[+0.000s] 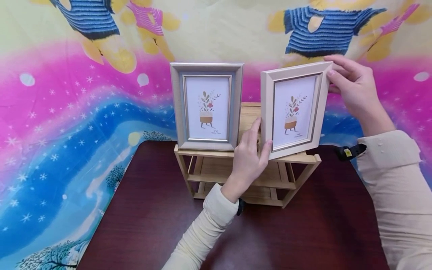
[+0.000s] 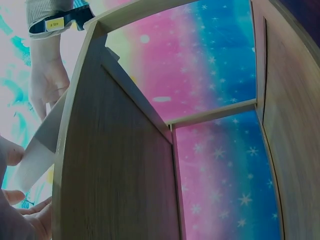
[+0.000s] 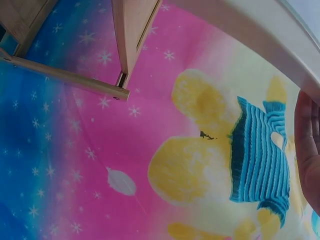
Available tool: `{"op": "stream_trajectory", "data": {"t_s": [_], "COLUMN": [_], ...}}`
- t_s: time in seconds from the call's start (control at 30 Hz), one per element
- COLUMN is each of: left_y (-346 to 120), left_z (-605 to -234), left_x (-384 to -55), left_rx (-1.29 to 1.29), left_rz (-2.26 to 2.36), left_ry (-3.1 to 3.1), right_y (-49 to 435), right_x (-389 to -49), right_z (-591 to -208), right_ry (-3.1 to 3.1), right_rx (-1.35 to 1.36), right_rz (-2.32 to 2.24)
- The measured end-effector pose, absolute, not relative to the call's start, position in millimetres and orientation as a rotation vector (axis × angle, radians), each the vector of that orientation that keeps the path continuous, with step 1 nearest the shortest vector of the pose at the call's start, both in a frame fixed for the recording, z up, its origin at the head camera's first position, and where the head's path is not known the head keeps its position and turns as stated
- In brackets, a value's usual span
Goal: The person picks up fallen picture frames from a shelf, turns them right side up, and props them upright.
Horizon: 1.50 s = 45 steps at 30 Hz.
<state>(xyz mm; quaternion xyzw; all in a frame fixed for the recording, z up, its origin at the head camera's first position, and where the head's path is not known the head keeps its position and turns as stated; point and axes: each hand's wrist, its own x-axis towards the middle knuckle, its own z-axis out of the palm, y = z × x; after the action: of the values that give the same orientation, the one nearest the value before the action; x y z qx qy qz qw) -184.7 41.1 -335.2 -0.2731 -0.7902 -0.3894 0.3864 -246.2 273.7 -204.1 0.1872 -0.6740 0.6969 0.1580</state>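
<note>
A cream picture frame (image 1: 266,112) with a potted-plant print stands tilted and turned at the right of a wooden shelf's top. My left hand (image 1: 248,153) pinches its lower left corner, thumb on the front and fingers at the side. At the upper right corner, my right hand (image 1: 357,82) holds it between thumb and fingers. The left wrist view catches part of the frame (image 2: 37,155) beside the left fingers. In the right wrist view its border (image 3: 250,35) crosses above the right hand (image 3: 309,150). A grey-silver picture frame (image 1: 179,108) with the same print stands upright on the left.
The tiered wooden shelf (image 1: 236,182) stands on a dark reddish-brown table (image 1: 141,225). Close behind hangs a colourful backdrop (image 1: 101,123) with snowflakes and bears in striped shirts. Slatted rails and open gaps run along the shelf's front.
</note>
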Motion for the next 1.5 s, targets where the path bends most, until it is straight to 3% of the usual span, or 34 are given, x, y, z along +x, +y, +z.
{"op": "stream_trajectory", "data": {"t_s": [1.23,1.5], "left_y": [38.9,28.0], "left_z": [-326.5,-330.3], "left_x": [-192.1,-186.5], "left_rx": [-0.49,-0.58], "left_rz": [-0.772,-0.713], "left_ry": [-2.164,-1.984], "right_y": [271.9,273.4], "right_x": [-229.4,-217.6], "right_z": [-215.5,-228.5], "right_ry": [-1.821,-1.789], "right_rx": [0.742,0.627], "right_rz": [1.941,1.881]}}
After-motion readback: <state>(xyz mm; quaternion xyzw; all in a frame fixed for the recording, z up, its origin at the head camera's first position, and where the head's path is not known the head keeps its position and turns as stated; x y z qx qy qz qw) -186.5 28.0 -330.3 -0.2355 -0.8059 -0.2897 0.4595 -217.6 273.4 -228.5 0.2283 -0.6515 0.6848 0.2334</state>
